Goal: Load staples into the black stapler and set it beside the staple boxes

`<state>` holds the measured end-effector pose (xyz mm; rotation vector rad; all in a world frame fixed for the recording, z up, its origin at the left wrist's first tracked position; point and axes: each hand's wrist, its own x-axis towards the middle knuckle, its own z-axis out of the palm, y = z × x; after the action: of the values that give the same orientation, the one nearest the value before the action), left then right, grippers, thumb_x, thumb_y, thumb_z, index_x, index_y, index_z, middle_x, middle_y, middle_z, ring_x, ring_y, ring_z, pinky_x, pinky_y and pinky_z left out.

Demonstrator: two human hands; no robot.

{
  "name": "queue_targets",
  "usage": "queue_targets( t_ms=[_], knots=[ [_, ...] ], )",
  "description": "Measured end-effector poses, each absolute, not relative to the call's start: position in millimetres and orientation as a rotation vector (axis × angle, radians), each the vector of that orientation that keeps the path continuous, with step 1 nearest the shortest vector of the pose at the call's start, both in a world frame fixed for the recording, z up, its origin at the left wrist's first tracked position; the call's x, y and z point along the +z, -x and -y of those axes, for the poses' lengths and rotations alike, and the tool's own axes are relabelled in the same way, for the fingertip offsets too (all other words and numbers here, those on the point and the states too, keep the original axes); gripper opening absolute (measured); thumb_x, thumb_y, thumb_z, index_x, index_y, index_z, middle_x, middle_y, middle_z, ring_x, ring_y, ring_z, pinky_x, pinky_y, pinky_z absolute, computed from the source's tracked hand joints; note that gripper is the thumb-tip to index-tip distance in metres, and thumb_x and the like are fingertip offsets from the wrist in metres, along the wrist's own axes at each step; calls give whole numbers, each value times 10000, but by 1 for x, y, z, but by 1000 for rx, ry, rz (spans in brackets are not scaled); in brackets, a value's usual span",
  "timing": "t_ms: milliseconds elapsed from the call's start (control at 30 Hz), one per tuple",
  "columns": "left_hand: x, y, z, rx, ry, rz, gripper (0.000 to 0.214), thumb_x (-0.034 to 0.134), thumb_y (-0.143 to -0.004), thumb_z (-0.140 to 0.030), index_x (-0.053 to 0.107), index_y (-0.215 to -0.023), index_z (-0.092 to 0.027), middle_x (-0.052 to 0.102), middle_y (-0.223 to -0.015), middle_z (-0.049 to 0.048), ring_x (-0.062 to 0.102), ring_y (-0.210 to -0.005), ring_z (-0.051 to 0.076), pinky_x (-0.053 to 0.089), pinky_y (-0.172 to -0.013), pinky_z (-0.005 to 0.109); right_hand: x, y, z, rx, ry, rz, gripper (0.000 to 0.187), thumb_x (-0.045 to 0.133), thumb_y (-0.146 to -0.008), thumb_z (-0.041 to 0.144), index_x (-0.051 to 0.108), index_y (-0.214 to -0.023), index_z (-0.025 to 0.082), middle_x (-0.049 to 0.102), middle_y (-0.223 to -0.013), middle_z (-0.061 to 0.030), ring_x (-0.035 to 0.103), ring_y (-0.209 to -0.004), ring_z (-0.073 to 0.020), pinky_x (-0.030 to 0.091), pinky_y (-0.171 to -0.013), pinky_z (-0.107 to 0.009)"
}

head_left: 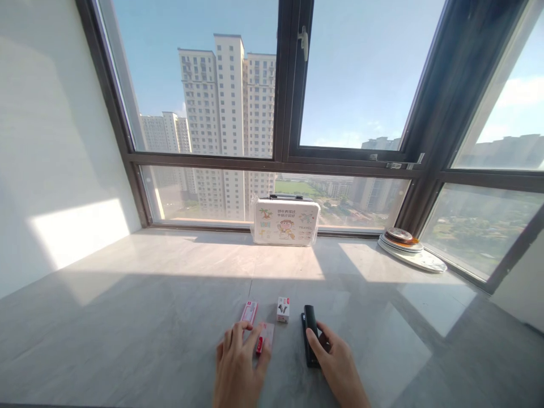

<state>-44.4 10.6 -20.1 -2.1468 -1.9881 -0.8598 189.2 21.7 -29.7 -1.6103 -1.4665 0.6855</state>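
My right hand [335, 357] grips a black stapler [309, 326], with the thumb over it and the other fingers along its right side. My left hand [240, 360] rests over two small boxes, its fingers apart. Its middle fingers reach the near end of a flat red-and-white box [250, 309]. Thumb and index finger are at a second small red-and-pale box [267, 330], partly hidden by them; I cannot tell whether they press on it. Between the hands and a little farther off stands a small white box [283, 310] with a dark picture and red marks.
A white carry case [287, 224] with cartoon prints and a dark handle leans at the window. At the far right, a stack of plates [412, 258] lies on the grey marbled sill [170, 340]. Dark window frames [280, 164] enclose the far side; a white wall [51, 141] is at left.
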Motion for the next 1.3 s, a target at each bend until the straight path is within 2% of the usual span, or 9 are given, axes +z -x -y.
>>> queue_targets(
  t_ms=[233,333,500,667,800,933,1033,1200,1300],
  knots=[
    [-30,4,-27,-907,2407,1920,522,476,-944,-313,465,-1466,-310,465,-1475,69,426,-1359,267,376,-1082,419,-30,-197,-10,707,1600,1501,532,505,-921,599,690,-1193,181,623,-702,1,622,-670,-200,465,-617,-274],
    [-29,11,-24,-963,2317,2041,486,470,-944,-319,500,-1421,-231,515,-1410,106,476,-1305,270,391,-1065,412,-23,-214,-10,658,1571,1558,491,553,-910,508,656,-1273,193,658,-827,-20,635,-728,-200,494,-668,-279],
    [-15,8,-9,-822,2558,2066,293,606,-867,-403,670,-1121,-273,629,-1236,72,546,-1203,297,417,-1013,430,1,-219,-19,592,1456,1737,422,498,-903,281,668,-1283,216,671,-1165,-80,640,-1056,-237,493,-917,-313],
    [-14,7,-10,-815,2889,1766,608,749,-758,-421,576,-1339,-374,445,-1539,20,393,-1405,311,318,-1152,445,14,-178,-30,539,1384,1881,468,513,-852,181,657,-1294,232,681,-1189,-71,616,-1136,-245,355,-1117,-396],
    [-15,22,-15,-797,2945,1718,708,726,-783,-402,484,-1447,-353,476,-1528,29,434,-1388,297,334,-1170,422,15,-144,-35,473,1461,1796,322,635,-801,248,702,-1115,234,700,-1065,-64,643,-1025,-257,463,-938,-344],
    [-18,39,-15,-751,2921,1686,673,698,-823,-408,462,-1454,-411,435,-1561,-12,418,-1410,296,341,-1181,438,20,-129,-45,471,1472,1628,164,678,-764,288,684,-915,222,707,-923,-39,648,-905,-238,468,-839,-321],
    [-22,49,-15,-739,2864,1724,633,679,-846,-450,472,-1444,-429,408,-1579,-19,416,-1416,315,341,-1187,472,21,-140,-52,743,1266,1321,252,638,-823,420,661,-952,205,723,-911,-44,661,-867,-220,499,-780,-302],
    [-23,52,-14,-728,2835,1751,542,639,-874,-499,518,-1399,-440,413,-1574,0,412,-1421,323,364,-1170,495,-6,-201,-42,1030,1106,756,495,520,-850,622,637,-1061,189,715,-1135,-113,661,-1071,-271,574,-738,-326],
    [-20,45,-11,-700,2824,1824,452,675,-846,-491,613,-1289,-423,414,-1568,18,379,-1439,341,334,-1176,533,-26,-238,-26,1093,1370,778,540,534,-820,688,636,-1059,215,730,-1030,-91,718,-784,-236,558,-569,-304]
  ],
)
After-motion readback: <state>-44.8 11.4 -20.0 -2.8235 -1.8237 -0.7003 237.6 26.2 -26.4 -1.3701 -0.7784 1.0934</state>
